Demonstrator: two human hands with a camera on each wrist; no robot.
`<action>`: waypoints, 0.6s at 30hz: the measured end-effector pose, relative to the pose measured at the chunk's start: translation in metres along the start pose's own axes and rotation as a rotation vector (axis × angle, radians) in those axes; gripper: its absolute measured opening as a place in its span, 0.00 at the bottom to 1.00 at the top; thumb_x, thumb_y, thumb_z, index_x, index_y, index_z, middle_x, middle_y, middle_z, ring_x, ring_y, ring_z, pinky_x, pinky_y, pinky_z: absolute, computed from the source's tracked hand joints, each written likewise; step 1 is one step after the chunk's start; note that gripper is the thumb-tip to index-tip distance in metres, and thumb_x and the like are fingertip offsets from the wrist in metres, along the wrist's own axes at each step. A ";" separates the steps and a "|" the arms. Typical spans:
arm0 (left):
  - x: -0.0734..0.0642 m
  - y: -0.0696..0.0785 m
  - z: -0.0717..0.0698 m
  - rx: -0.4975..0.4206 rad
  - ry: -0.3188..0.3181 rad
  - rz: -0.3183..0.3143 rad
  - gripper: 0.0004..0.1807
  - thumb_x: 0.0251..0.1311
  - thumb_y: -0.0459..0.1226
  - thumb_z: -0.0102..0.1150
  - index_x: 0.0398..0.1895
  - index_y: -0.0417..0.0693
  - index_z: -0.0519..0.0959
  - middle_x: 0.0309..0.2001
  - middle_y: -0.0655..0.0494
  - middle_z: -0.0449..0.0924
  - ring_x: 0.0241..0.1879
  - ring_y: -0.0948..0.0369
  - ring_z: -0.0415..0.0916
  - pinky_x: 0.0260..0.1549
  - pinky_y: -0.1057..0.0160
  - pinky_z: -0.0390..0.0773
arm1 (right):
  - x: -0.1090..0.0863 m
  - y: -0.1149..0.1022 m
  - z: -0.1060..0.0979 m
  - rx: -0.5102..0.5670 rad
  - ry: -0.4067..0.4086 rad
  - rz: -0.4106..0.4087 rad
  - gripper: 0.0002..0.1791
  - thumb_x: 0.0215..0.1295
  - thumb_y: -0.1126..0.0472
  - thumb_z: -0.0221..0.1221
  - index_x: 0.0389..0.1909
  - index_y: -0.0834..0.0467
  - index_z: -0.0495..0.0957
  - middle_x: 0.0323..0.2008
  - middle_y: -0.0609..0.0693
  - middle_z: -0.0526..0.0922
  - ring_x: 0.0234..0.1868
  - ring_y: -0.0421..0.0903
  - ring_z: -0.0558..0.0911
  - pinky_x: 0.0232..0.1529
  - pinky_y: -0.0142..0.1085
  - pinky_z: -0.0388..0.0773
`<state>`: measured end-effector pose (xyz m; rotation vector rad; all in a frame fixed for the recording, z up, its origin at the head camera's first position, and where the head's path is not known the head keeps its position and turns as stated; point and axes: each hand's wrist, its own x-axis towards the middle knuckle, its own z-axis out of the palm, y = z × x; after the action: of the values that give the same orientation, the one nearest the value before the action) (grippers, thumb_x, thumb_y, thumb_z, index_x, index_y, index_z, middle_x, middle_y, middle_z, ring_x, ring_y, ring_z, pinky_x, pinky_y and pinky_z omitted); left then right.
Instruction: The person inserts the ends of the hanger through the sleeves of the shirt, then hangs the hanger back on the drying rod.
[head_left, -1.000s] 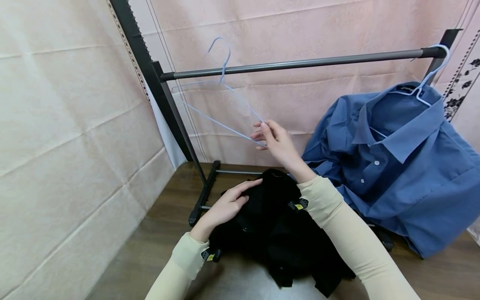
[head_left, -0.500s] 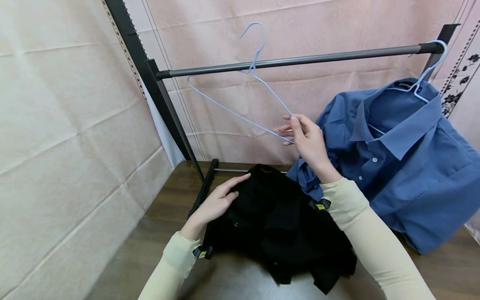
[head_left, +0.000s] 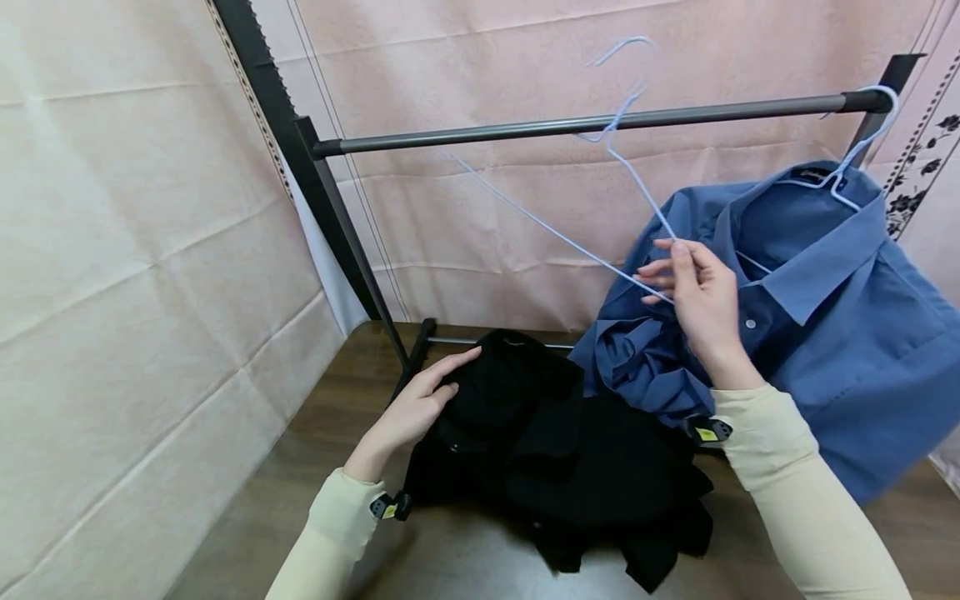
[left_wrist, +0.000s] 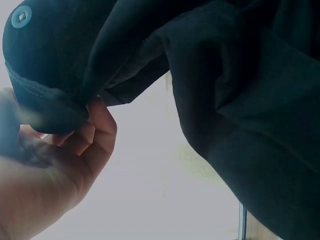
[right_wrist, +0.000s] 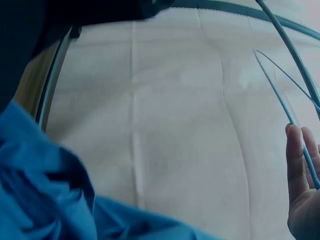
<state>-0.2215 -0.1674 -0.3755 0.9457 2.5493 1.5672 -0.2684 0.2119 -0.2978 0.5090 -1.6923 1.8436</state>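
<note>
A black buttoned shirt [head_left: 600, 467] lies bunched over the table, its collar part raised. My left hand [head_left: 412, 408] holds its upper left edge, and in the left wrist view the fingers curl round the cloth beside a button [left_wrist: 21, 16]. A light blue wire hanger [head_left: 637, 173] is pinched at one end by my right hand [head_left: 697, 300], its hook tilted up above the rail. In the right wrist view the hanger's wire [right_wrist: 282, 102] passes along the fingers. My left fingertips are partly hidden by the black cloth.
A dark metal rail [head_left: 525, 131] crosses behind the hands on a black stand [head_left: 348, 225]. At its right end a blue shirt [head_left: 840, 392] hangs on another light blue hanger [head_left: 888, 125], close to my right hand. Beneath is a brown wooden table [head_left: 255, 508].
My right hand has carried the hanger to the right, in front of the blue shirt, and its hook tilts more. My left hand has shifted slightly left with the black shirt.
</note>
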 end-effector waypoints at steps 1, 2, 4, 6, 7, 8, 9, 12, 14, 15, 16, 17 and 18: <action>0.000 0.000 -0.001 0.002 0.005 0.004 0.31 0.72 0.24 0.42 0.75 0.54 0.66 0.74 0.59 0.63 0.74 0.59 0.56 0.71 0.47 0.56 | -0.002 0.000 -0.006 0.028 0.009 0.001 0.20 0.78 0.54 0.52 0.53 0.67 0.80 0.31 0.49 0.88 0.33 0.41 0.88 0.27 0.31 0.83; 0.000 -0.001 -0.002 0.006 0.010 0.006 0.31 0.71 0.24 0.42 0.75 0.54 0.66 0.74 0.59 0.63 0.74 0.59 0.56 0.71 0.47 0.56 | -0.003 -0.001 -0.013 0.056 0.017 0.000 0.19 0.78 0.55 0.53 0.52 0.68 0.80 0.31 0.50 0.88 0.32 0.42 0.88 0.27 0.32 0.83; 0.001 -0.001 -0.003 0.019 0.015 0.010 0.32 0.71 0.24 0.43 0.75 0.53 0.66 0.74 0.58 0.63 0.74 0.58 0.57 0.70 0.46 0.57 | -0.008 -0.002 -0.025 0.073 0.020 0.003 0.19 0.77 0.55 0.54 0.52 0.68 0.80 0.30 0.51 0.88 0.32 0.42 0.88 0.27 0.32 0.83; 0.001 -0.001 -0.005 0.044 0.016 0.013 0.32 0.71 0.24 0.43 0.75 0.54 0.66 0.74 0.57 0.63 0.74 0.58 0.57 0.70 0.45 0.57 | -0.014 -0.003 -0.038 0.079 0.011 0.012 0.18 0.77 0.56 0.54 0.51 0.68 0.81 0.29 0.51 0.87 0.31 0.42 0.88 0.26 0.32 0.82; 0.001 -0.001 -0.006 0.052 0.016 0.010 0.32 0.71 0.24 0.43 0.76 0.54 0.65 0.74 0.58 0.63 0.74 0.58 0.57 0.70 0.46 0.57 | -0.018 -0.004 -0.044 0.080 0.002 0.020 0.18 0.77 0.56 0.55 0.51 0.69 0.81 0.29 0.51 0.87 0.30 0.42 0.88 0.26 0.32 0.82; 0.001 -0.001 -0.007 0.056 0.016 0.007 0.32 0.71 0.24 0.43 0.76 0.55 0.65 0.75 0.58 0.62 0.74 0.58 0.57 0.70 0.46 0.58 | -0.022 -0.004 -0.050 0.078 -0.010 0.028 0.18 0.77 0.57 0.55 0.50 0.69 0.81 0.29 0.51 0.87 0.30 0.42 0.87 0.25 0.32 0.82; 0.001 -0.001 -0.008 0.062 0.016 0.004 0.32 0.71 0.24 0.43 0.76 0.55 0.65 0.75 0.58 0.62 0.74 0.58 0.57 0.69 0.45 0.58 | -0.026 -0.004 -0.055 0.077 -0.024 0.037 0.17 0.77 0.57 0.55 0.49 0.69 0.81 0.28 0.51 0.87 0.29 0.42 0.87 0.25 0.32 0.82; 0.000 -0.002 -0.009 0.071 0.028 -0.011 0.32 0.72 0.25 0.43 0.76 0.57 0.65 0.75 0.61 0.62 0.74 0.60 0.57 0.70 0.47 0.58 | -0.039 -0.003 -0.067 0.082 -0.073 0.061 0.15 0.77 0.60 0.54 0.48 0.70 0.81 0.27 0.52 0.87 0.27 0.42 0.87 0.23 0.32 0.81; 0.000 -0.004 -0.010 0.074 0.034 -0.017 0.32 0.72 0.25 0.43 0.76 0.57 0.65 0.75 0.62 0.62 0.74 0.60 0.56 0.70 0.47 0.58 | -0.049 -0.001 -0.072 0.079 -0.106 0.073 0.14 0.78 0.62 0.53 0.47 0.69 0.81 0.27 0.51 0.87 0.27 0.42 0.87 0.22 0.32 0.81; -0.001 -0.005 -0.010 0.073 0.036 -0.023 0.32 0.72 0.25 0.43 0.76 0.57 0.65 0.75 0.62 0.62 0.74 0.61 0.56 0.70 0.47 0.57 | -0.054 0.000 -0.075 0.078 -0.123 0.080 0.13 0.78 0.63 0.53 0.46 0.68 0.82 0.27 0.51 0.87 0.27 0.42 0.87 0.22 0.32 0.81; -0.001 -0.005 -0.010 0.073 0.037 -0.027 0.32 0.72 0.25 0.42 0.76 0.57 0.65 0.75 0.63 0.62 0.74 0.61 0.56 0.70 0.47 0.57 | -0.059 0.001 -0.077 0.076 -0.141 0.087 0.13 0.78 0.64 0.52 0.46 0.68 0.82 0.27 0.51 0.87 0.27 0.42 0.87 0.22 0.32 0.81; -0.001 -0.006 -0.010 0.073 0.039 -0.033 0.32 0.72 0.25 0.42 0.76 0.58 0.64 0.75 0.63 0.61 0.74 0.61 0.55 0.70 0.48 0.56 | -0.064 0.002 -0.079 0.073 -0.157 0.094 0.12 0.78 0.65 0.51 0.46 0.67 0.82 0.27 0.51 0.87 0.27 0.42 0.87 0.22 0.32 0.81; -0.002 -0.008 -0.010 0.066 0.040 -0.042 0.32 0.72 0.26 0.42 0.76 0.58 0.64 0.75 0.63 0.61 0.74 0.61 0.55 0.71 0.48 0.56 | -0.069 0.003 -0.081 0.070 -0.171 0.102 0.12 0.78 0.66 0.51 0.46 0.67 0.82 0.27 0.51 0.87 0.27 0.42 0.87 0.22 0.33 0.81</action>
<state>-0.2268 -0.1789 -0.3770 0.8687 2.6452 1.5149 -0.2094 0.2813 -0.3532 0.6362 -1.7996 1.9869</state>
